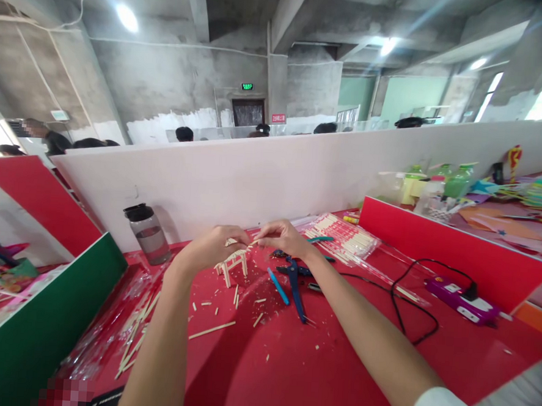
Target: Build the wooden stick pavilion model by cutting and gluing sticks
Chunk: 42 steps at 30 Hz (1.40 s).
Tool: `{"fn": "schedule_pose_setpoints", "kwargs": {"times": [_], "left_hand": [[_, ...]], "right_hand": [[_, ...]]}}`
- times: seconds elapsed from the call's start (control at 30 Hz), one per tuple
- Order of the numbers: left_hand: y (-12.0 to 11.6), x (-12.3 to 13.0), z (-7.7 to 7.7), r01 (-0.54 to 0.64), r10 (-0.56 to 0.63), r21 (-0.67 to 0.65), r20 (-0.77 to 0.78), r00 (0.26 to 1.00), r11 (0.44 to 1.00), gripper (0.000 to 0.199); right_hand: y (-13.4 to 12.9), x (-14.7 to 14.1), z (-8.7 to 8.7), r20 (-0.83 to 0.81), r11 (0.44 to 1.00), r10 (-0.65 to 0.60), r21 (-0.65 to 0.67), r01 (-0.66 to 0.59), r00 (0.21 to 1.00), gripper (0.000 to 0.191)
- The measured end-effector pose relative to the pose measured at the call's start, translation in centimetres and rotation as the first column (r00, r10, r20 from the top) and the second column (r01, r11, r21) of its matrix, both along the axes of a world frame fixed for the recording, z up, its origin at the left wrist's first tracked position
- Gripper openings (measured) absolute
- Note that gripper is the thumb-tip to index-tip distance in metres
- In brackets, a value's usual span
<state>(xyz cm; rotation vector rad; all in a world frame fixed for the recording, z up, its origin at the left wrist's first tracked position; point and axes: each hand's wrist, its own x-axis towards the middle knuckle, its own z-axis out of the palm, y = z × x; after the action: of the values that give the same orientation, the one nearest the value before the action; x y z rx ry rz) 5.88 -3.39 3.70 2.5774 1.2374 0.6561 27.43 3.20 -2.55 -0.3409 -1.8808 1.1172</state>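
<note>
In front of me a small model built of pale wooden sticks [234, 266] stands on legs on the red table [297, 370]. My left hand [220, 244] is closed around its upper part, which the fingers partly hide. Close beside it, my right hand [282, 237] pinches a short wooden stick piece [254, 243] at the model's top. Cut stick bits and a longer stick [212, 330] lie below the hands. Under my right forearm are blue-handled pliers [295, 290] and a light blue pen-like tool [278, 286].
Bagged sticks [342, 237] lie at the back right. A black cable [392, 290] runs to a purple power strip [462, 300]. A water bottle [148, 235] stands back left, near loose sticks [137, 336]. Green [86, 296], red [447, 250] and white [263, 178] partitions border the table.
</note>
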Motion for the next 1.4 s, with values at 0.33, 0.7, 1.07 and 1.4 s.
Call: {"fn": "schedule_pose_setpoints", "kwargs": {"times": [0.33, 0.7, 1.07, 1.4], "left_hand": [[-0.3, 0.0, 0.2, 0.033, -0.033, 0.047, -0.011, 0.999, 0.998, 0.023], [-0.1, 0.0, -0.1, 0.039, -0.037, 0.05, -0.043, 0.998, 0.998, 0.023], [-0.1, 0.4, -0.2, 0.011, -0.009, -0.033, 0.053, 0.999, 0.999, 0.017], [-0.8, 0.9, 0.3, 0.045, -0.043, -0.027, 0.069, 0.997, 0.999, 0.02]], "right_hand": [[0.0, 0.1, -0.2, 0.056, 1.0, -0.004, 0.007, 0.003, 0.998, 0.026], [0.1, -0.5, -0.5, 0.226, 0.996, 0.072, 0.033, -0.082, 0.971, 0.026], [-0.6, -1.4, -0.4, 0.193, 0.986, 0.162, -0.061, -0.153, 0.968, 0.036], [-1.0, -0.6, 0.7, 0.194, 0.994, 0.1, 0.016, -0.105, 0.976, 0.032]]}}
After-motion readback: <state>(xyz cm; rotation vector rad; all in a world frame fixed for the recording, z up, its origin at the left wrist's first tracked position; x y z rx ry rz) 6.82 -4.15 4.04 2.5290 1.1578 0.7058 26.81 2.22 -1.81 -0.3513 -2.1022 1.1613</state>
